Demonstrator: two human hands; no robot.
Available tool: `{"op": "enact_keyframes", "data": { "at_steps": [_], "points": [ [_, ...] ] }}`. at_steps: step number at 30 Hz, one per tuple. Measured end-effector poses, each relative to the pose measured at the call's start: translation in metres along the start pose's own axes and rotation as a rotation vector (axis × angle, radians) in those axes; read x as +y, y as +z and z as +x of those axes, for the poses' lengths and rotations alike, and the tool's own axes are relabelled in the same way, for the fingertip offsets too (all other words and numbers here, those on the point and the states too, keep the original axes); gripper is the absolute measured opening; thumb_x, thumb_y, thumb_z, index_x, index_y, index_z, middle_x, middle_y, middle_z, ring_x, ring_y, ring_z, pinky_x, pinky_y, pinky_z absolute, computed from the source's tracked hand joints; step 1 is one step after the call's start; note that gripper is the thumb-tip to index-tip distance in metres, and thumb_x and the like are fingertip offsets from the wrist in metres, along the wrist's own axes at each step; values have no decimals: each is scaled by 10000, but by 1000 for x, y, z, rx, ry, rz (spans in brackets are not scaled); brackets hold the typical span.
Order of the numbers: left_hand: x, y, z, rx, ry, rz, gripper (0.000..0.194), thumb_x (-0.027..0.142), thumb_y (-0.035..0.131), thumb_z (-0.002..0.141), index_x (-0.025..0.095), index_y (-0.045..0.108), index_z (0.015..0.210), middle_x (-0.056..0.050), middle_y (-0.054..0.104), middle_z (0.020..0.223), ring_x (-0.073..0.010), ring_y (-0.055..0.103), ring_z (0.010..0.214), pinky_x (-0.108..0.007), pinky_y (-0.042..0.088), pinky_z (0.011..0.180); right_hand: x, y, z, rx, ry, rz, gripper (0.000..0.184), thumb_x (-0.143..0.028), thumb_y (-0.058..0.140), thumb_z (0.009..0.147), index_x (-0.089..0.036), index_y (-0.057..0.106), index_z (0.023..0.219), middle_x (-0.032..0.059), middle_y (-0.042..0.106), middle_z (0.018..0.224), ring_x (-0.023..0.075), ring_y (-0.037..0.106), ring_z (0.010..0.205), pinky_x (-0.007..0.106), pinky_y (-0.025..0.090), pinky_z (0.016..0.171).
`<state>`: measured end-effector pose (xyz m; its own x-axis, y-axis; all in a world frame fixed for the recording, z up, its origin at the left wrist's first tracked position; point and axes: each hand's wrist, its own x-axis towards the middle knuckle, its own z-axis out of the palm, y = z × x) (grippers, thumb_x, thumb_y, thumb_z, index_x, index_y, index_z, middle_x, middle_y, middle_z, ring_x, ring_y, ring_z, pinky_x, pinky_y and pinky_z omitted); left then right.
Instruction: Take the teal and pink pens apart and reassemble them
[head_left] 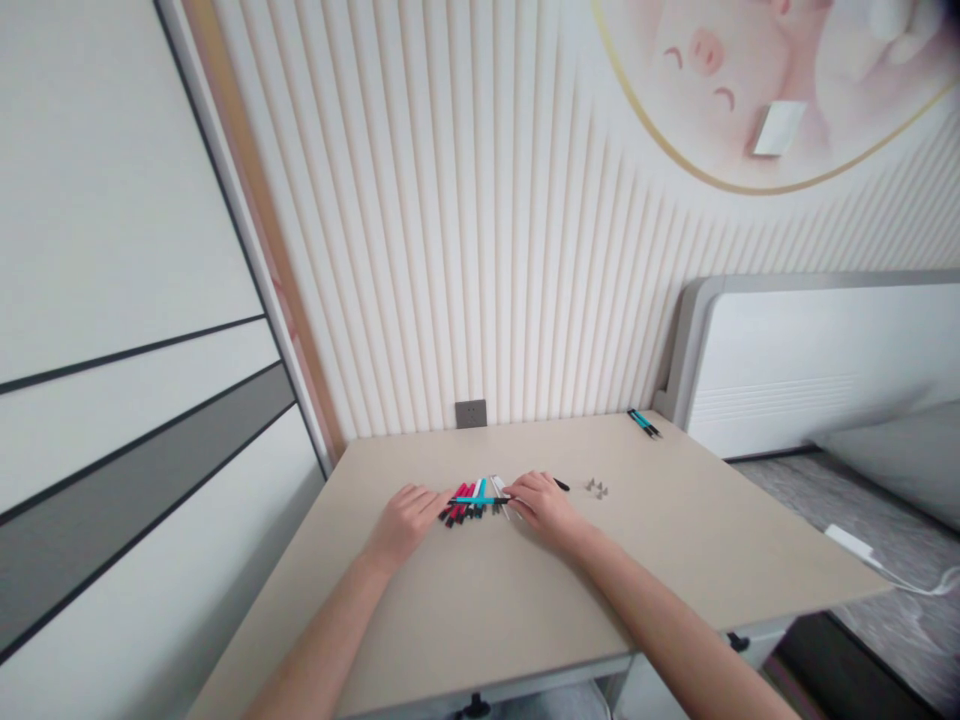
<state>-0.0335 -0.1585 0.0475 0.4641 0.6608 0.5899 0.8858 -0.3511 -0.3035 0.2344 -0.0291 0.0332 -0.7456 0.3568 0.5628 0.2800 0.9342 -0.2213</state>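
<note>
A blue pen with black ends (474, 500) is held level just above the table, between my two hands. My left hand (407, 522) is closed on its left end, and my right hand (546, 508) pinches the black right end. Beneath and behind the pen lie several red pen barrels with black grips (454, 515), along with white and blue ones. Thin white sticks that look like refills (498, 484) lie beside my right fingers, which partly cover them. Just past that hand shows a small black piece (562, 485).
Several small grey cone-like pieces (597, 489) lie right of my right hand on the beige table (420, 640). Blue and black pens (644, 424) rest at its far right corner. Behind are a ribbed wall with a socket (471, 414) and a bed headboard (787, 350).
</note>
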Motion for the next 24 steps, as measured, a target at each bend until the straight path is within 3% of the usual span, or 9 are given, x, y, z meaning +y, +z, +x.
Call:
{"op": "enact_keyframes", "data": {
  "at_steps": [5,9,13,15,18,24],
  "points": [
    [-2,3,-2,24,-4,-26,258,142,455,961,164,607,1168,-60,691,814,-177,619,726,-310,435,679,-2,-4,2,-59,-26,-14,182,-260,529,945,-223,686,1030,58,680,905,186,594,896,323,414,814],
    [-2,4,-1,22,-16,-46,253,184,470,968,169,606,1181,-58,704,830,-169,631,728,-302,438,689,-4,-11,3,-34,-15,-38,181,-257,504,961,-219,680,982,47,675,887,177,588,877,322,402,824],
    [-4,5,-1,53,-103,-47,314,233,449,979,132,555,1258,-72,711,842,-171,649,747,-307,460,713,22,-24,2,38,61,-112,182,-267,506,957,-221,682,972,66,678,899,196,593,883,344,403,838],
    [-6,7,-3,60,-135,-60,284,222,420,983,140,604,1183,-70,715,843,-167,654,753,-307,469,724,49,-34,-2,39,208,-179,185,-276,518,947,-227,694,977,74,688,927,214,602,910,355,407,845],
    [-7,11,-7,39,-152,-83,273,218,402,981,164,665,1029,-58,714,814,-159,650,727,-305,472,719,101,-58,-17,27,589,-293,233,-322,490,950,-245,701,1011,62,691,1024,215,602,1005,330,406,887],
    [-1,12,-3,13,-135,-140,251,204,418,971,175,666,997,-50,709,817,-150,630,724,-300,454,713,187,-100,-70,-14,1003,-434,312,-299,438,929,-186,718,1007,135,704,1006,278,650,943,352,464,756]
  ]
}}
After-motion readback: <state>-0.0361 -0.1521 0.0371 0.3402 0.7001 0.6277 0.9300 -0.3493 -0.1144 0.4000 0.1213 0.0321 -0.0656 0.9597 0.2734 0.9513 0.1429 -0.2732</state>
